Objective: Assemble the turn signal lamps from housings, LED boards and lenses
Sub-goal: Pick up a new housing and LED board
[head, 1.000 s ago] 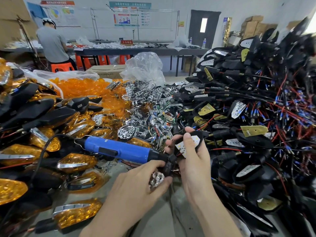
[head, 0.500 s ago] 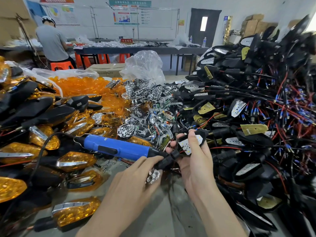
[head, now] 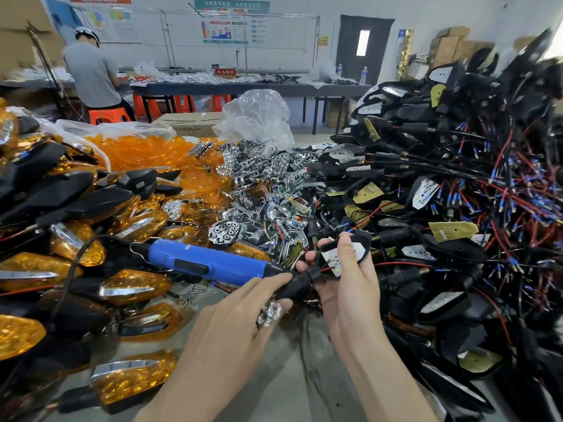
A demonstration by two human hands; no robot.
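My right hand (head: 350,287) grips a black lamp housing (head: 362,240) with a white LED board (head: 341,257) seated in it, thumb on the board. My left hand (head: 234,318) holds a chrome reflector (head: 269,309) under its fingers, and its fingertips touch the black stem of the housing (head: 300,283). A blue electric screwdriver (head: 207,261) lies on the pile just behind my left hand, its tip towards the housing.
Finished amber lamps (head: 134,284) are heaped on the left, and amber lenses (head: 143,150) lie in a bag behind. Chrome reflectors (head: 265,190) fill the middle. Black wired housings (head: 457,193) tower on the right. Bare grey tabletop (head: 289,376) lies between my arms. A person (head: 91,74) works at the back left.
My right hand has raised the housing slightly and shifted it to the right. My left hand has stretched its fingers forward onto the housing's black stem, still holding the reflector.
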